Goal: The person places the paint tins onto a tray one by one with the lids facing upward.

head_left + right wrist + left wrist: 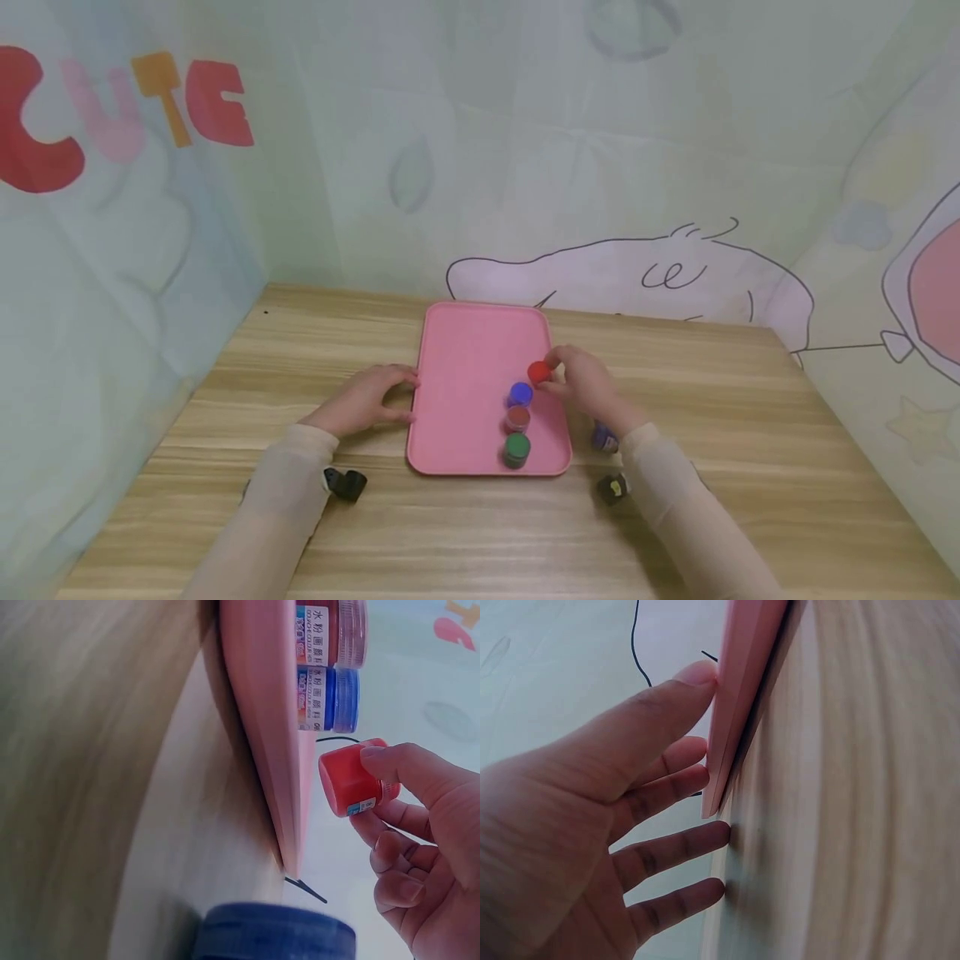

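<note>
Between thumb and fingers my right hand [592, 385] pinches a red paint jar [351, 780], tilted above the right side of a pink tray [465, 350]. A blue paint jar [521, 395], a brownish-red one [517, 419] and a green one [517, 450] stand in a row on the tray; printed labels show on two of them in the right wrist view. At the tray's left edge is my left hand [367, 398], its thumb and some fingertips at the rim [731, 712] and its other fingers spread by the table.
Another paint jar, dark blue-purple [604, 437], lies on the wooden table [465, 533] right of the tray, partly behind the right forearm. Black wrist devices [345, 483] show beside both sleeves. A printed curtain [360, 167] stands behind the table.
</note>
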Tool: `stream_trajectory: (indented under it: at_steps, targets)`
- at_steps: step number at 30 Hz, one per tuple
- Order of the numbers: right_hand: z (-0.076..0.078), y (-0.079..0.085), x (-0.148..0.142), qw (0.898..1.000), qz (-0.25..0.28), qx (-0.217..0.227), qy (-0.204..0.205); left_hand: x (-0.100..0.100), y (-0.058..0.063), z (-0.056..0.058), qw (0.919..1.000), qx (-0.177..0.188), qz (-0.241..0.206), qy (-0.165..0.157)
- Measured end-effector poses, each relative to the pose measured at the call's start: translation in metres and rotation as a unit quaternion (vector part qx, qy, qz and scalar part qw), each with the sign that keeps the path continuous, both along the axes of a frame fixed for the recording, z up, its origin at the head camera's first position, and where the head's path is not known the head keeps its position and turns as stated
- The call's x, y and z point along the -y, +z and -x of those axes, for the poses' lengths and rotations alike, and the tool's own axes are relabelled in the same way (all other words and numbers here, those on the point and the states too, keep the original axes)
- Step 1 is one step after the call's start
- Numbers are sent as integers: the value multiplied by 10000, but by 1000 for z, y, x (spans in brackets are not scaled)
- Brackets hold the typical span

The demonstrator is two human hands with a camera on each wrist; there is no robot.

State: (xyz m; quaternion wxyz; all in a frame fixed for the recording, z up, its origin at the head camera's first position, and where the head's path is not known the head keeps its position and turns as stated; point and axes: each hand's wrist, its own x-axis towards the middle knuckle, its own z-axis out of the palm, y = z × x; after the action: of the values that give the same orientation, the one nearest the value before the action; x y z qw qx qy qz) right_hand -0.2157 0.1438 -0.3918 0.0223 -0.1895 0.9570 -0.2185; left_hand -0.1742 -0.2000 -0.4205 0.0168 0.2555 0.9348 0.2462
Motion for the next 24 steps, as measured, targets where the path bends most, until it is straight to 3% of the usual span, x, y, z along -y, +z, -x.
stream_trajectory:
  at_steps: [9,24]
  targets:
    - [3,-7,5,9986,457,276,-19,-1,2,-1,9999,89,45,50]
    - [9,-13,13,9954,562,723,-279,0,0,-1,9997,184,20,135]
